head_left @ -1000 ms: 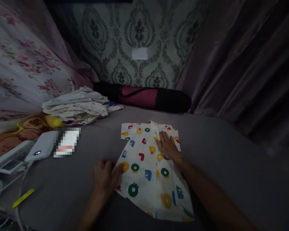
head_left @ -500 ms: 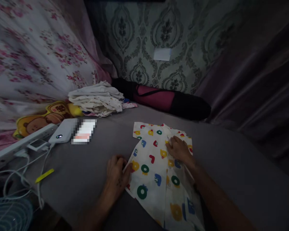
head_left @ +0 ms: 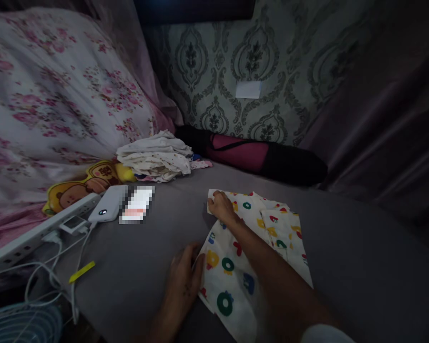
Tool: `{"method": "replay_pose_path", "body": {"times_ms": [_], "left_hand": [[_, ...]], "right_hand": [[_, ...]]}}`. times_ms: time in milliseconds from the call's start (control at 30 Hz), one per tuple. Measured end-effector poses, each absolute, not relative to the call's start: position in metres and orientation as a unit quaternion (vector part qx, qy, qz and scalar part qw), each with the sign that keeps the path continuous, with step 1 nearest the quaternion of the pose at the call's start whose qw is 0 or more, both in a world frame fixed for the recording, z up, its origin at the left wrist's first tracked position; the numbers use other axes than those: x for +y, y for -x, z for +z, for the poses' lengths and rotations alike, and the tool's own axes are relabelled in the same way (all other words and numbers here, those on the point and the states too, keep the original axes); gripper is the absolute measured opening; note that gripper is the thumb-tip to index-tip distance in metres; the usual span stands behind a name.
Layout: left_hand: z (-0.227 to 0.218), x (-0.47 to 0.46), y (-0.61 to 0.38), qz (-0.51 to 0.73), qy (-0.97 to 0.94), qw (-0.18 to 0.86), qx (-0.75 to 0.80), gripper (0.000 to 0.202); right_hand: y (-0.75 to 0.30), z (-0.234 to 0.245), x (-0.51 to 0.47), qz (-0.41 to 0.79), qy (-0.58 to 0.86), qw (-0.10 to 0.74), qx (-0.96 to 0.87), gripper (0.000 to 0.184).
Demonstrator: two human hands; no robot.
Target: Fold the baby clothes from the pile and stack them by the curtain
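Note:
A small white short-sleeved shirt (head_left: 232, 247) printed with coloured letters and figures lies spread on the grey sheet. At its left side edge is my left hand (head_left: 186, 271), fingers curled and thumb against the fabric, gripping the edge. My right hand (head_left: 221, 207) reaches across to the left sleeve and pinches it near its upper corner. The right forearm crosses over the shirt and hides part of its middle and lower front.
A pile of pale folded clothes (head_left: 157, 155) sits at the back left, beside a black and maroon long bag (head_left: 250, 152) along the wall. Leftward are a power strip (head_left: 43, 236) with cables, a white power bank (head_left: 109, 205), a blurred-out phone (head_left: 137, 205) and a yellow strip (head_left: 82, 271).
My right hand has moved left from the shirt's front opening to the left sleeve. The shirt's right front now lies folded over differently. My left hand stays at the side edge. The view has shifted slightly.

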State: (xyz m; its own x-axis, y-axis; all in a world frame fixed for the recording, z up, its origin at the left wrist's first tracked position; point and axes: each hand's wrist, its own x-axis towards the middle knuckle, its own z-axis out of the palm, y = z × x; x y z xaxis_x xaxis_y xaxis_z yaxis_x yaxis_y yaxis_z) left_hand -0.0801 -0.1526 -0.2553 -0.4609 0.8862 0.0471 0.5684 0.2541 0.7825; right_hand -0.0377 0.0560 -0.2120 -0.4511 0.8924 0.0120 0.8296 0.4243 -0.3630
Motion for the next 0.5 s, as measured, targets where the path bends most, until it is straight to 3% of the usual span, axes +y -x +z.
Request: {"method": "replay_pose_path", "body": {"times_ms": [167, 367, 500], "left_hand": [[-0.258, -0.151, 0.082, 0.363, -0.463, 0.224, 0.777, 0.041], [-0.252, -0.15, 0.079, 0.365, -0.458, 0.228, 0.778, 0.046], [-0.25, -0.15, 0.079, 0.365, -0.463, 0.242, 0.77, 0.043]], "right_hand": [[0.057, -0.222, 0.057, 0.148, 0.537, 0.086, -0.826, 0.047], [0.056, -0.221, 0.061, 0.141, 0.543, 0.068, -0.825, 0.031], [0.054, -0.217, 0.057, 0.137, 0.521, 0.058, -0.841, 0.031]]}}
